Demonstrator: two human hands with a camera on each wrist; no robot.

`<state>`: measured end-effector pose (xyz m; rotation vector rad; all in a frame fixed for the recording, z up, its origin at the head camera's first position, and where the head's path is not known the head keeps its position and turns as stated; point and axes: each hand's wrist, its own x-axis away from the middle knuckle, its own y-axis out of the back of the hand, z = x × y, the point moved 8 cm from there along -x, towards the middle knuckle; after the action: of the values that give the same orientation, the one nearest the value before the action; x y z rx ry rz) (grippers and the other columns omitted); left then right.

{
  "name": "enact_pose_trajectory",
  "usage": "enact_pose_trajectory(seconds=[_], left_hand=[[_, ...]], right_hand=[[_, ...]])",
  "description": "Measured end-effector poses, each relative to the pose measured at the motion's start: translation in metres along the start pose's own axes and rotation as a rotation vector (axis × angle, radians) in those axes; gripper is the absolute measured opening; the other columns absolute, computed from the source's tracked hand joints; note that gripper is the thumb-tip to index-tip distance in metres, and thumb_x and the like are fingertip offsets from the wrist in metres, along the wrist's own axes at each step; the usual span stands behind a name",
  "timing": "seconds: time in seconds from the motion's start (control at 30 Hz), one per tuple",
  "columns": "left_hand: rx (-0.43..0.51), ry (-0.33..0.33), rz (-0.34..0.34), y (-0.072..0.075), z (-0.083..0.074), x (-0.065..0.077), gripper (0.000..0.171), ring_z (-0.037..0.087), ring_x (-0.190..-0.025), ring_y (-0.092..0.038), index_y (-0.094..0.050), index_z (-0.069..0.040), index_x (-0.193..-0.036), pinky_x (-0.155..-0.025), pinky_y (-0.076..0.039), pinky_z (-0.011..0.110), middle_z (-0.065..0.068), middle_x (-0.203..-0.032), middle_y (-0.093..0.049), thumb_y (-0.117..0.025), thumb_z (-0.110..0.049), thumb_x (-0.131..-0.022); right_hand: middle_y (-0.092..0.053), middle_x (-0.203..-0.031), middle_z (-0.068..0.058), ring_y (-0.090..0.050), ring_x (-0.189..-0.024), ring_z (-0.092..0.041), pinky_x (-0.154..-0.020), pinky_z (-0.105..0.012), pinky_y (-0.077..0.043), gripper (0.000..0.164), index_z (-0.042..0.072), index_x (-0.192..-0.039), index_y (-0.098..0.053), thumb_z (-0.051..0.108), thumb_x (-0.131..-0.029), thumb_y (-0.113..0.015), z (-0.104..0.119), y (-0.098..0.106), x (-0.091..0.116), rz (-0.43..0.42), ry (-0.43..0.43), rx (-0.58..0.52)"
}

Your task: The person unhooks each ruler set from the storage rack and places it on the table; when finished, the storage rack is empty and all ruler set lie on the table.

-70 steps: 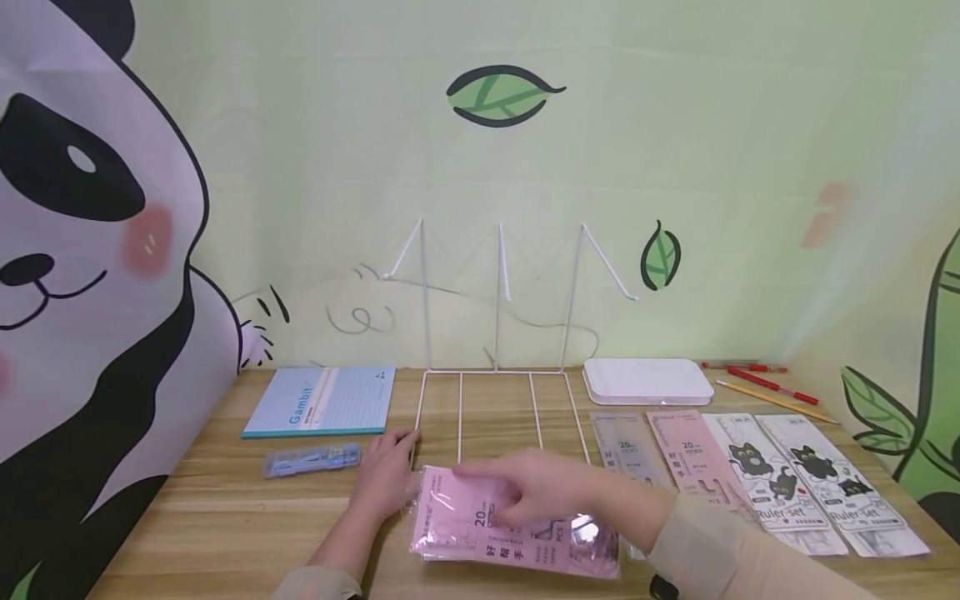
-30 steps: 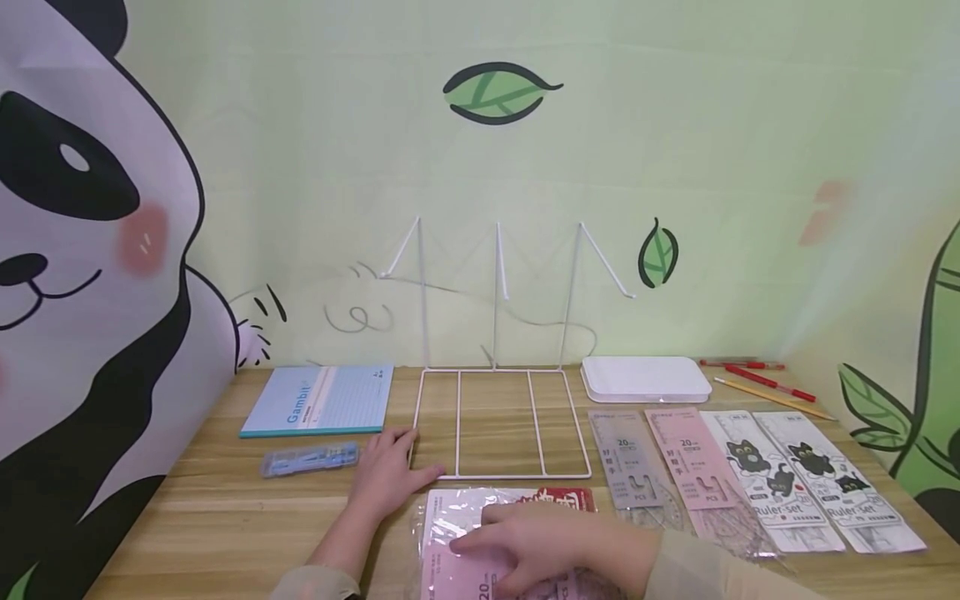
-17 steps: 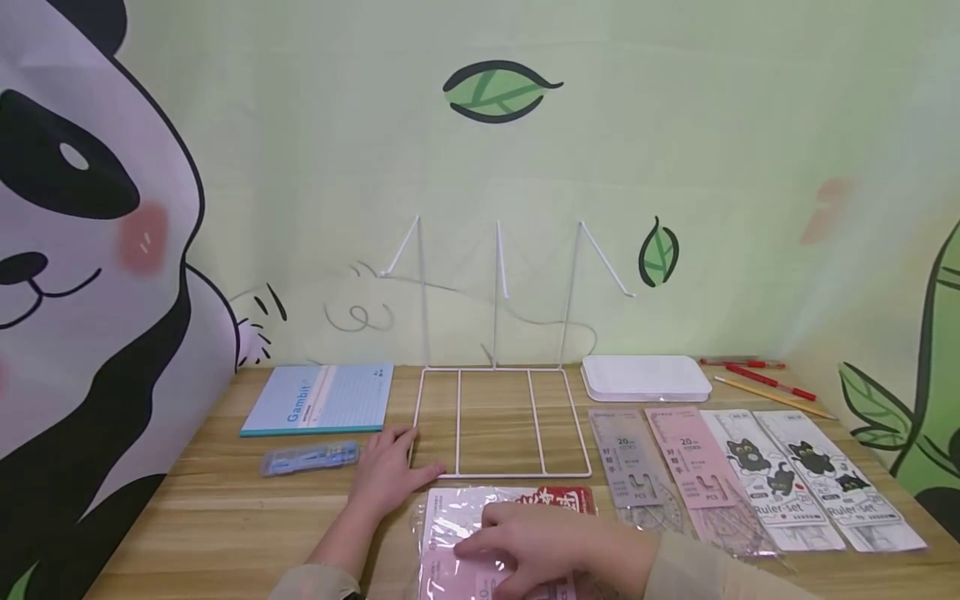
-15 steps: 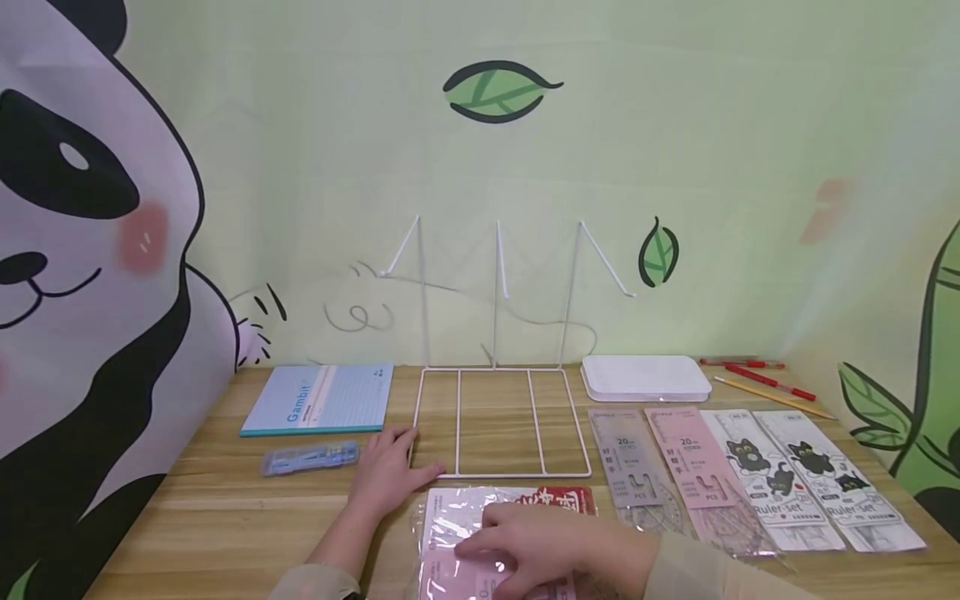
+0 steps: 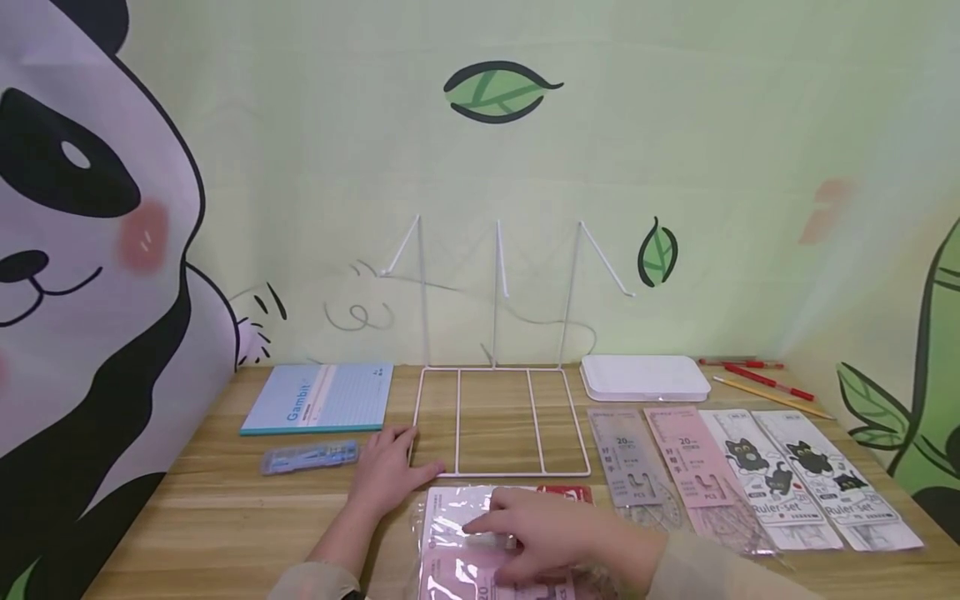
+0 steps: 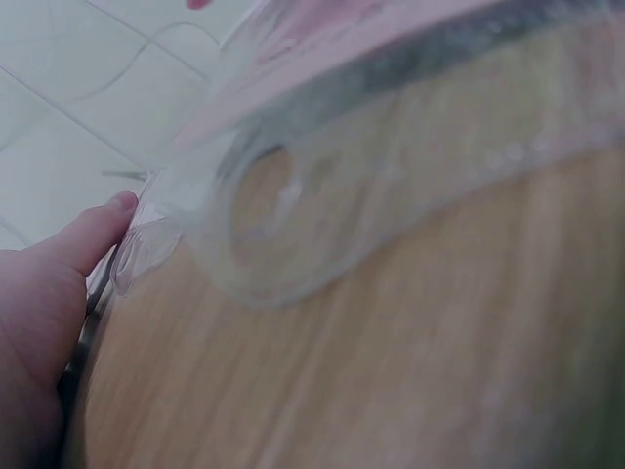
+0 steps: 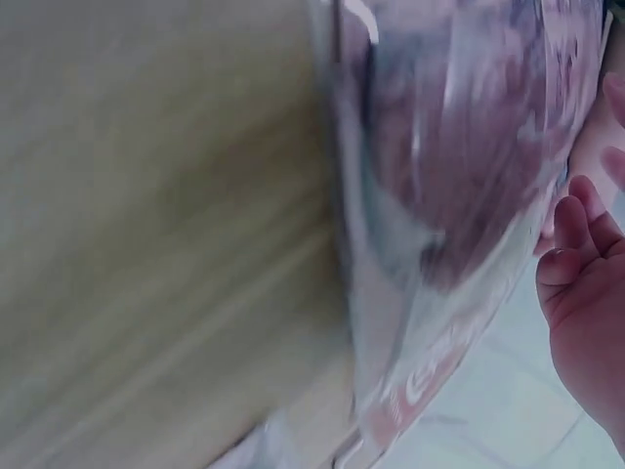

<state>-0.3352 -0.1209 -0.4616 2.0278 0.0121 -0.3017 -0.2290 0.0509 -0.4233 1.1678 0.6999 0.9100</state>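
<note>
At the front of the table lies a pink ruler-set packet [image 5: 457, 575] in clear plastic, overlapping a white packet [image 5: 450, 504] with a red corner. My right hand [image 5: 551, 533] is over both, index finger stretched out and thumb apart; whether it touches them I cannot tell. Glossy plastic fills much of the right wrist view, the right hand [image 7: 591, 303] at its edge with loosely bent fingers. My left hand [image 5: 386, 475] rests on the table against the white wire rack [image 5: 517, 475], thumb by its front bar. A clear packet tab [image 6: 264, 283] with a hole shows in the left wrist view.
Left of the rack are a blue notebook [image 5: 318, 400] and a blue plastic case [image 5: 310, 457]. To the right lie a grey packet [image 5: 624, 454], another pink packet [image 5: 686, 454], two cat-print ruler sets [image 5: 802, 475], a white box [image 5: 645, 379], red pens [image 5: 768, 383] and a pencil [image 5: 772, 397].
The pink packet, earlier raised and tilted under my right hand, has come down toward the table's front edge. Lately my right hand has shifted slightly up. The left hand has stayed by the rack.
</note>
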Motion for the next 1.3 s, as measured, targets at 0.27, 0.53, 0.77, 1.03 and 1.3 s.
enact_pose_trajectory(seconds=[0.27, 0.53, 0.77, 1.03, 1.3], left_hand=[[0.005, 0.008, 0.001, 0.001, 0.001, -0.001, 0.082, 0.037, -0.118, -0.041, -0.054, -0.004, -0.13, -0.097, -0.034, 0.054, 0.015, -0.129, -0.049, -0.066, -0.062, -0.074], [0.003, 0.012, 0.008, 0.001, 0.001, 0.0, 0.082, 0.037, -0.117, -0.041, -0.054, -0.004, -0.13, -0.097, -0.034, 0.053, 0.015, -0.129, -0.049, -0.066, -0.062, -0.074], [0.01, 0.019, 0.02, 0.001, 0.002, 0.001, 0.082, 0.037, -0.119, -0.04, -0.053, -0.004, -0.131, -0.098, -0.033, 0.054, 0.016, -0.13, -0.048, -0.066, -0.061, -0.074], [0.089, 0.046, 0.079, 0.005, 0.003, 0.0, 0.084, 0.041, -0.122, -0.038, -0.05, -0.002, -0.134, -0.1, -0.03, 0.058, 0.02, -0.134, -0.045, -0.066, -0.061, -0.075], [0.246, 0.021, 0.136, 0.019, 0.002, -0.008, 0.077, 0.045, -0.123, -0.04, -0.043, 0.005, -0.136, -0.1, -0.032, 0.056, 0.029, -0.131, -0.045, -0.069, -0.043, -0.082]], right_hand=[[-0.052, -0.112, 0.001, -0.052, -0.089, -0.007, -0.077, -0.026, -0.048, 0.055, 0.022, -0.136, -0.05, 0.042, -0.086, -0.063, -0.03, 0.024, 0.015, -0.066, -0.156, -0.034], [-0.048, -0.127, -0.014, -0.054, -0.106, -0.026, -0.086, -0.045, -0.048, 0.056, 0.014, -0.136, -0.048, 0.036, -0.087, -0.063, -0.07, 0.04, 0.038, -0.139, -0.303, -0.114], [-0.048, -0.131, -0.02, -0.046, -0.118, -0.04, -0.094, -0.057, -0.038, 0.058, 0.011, -0.136, -0.049, 0.035, -0.086, -0.066, -0.102, 0.061, 0.066, -0.258, -0.409, -0.084], [-0.047, -0.128, -0.02, -0.048, -0.114, -0.038, -0.091, -0.054, -0.042, 0.059, 0.011, -0.137, -0.047, 0.031, -0.085, -0.067, -0.137, 0.073, 0.101, -0.287, -0.556, 0.004], [-0.049, -0.124, -0.02, -0.046, -0.114, -0.04, -0.09, -0.057, -0.041, 0.057, 0.007, -0.135, -0.048, 0.03, -0.087, -0.065, -0.159, 0.088, 0.132, -0.318, -0.626, 0.09]])
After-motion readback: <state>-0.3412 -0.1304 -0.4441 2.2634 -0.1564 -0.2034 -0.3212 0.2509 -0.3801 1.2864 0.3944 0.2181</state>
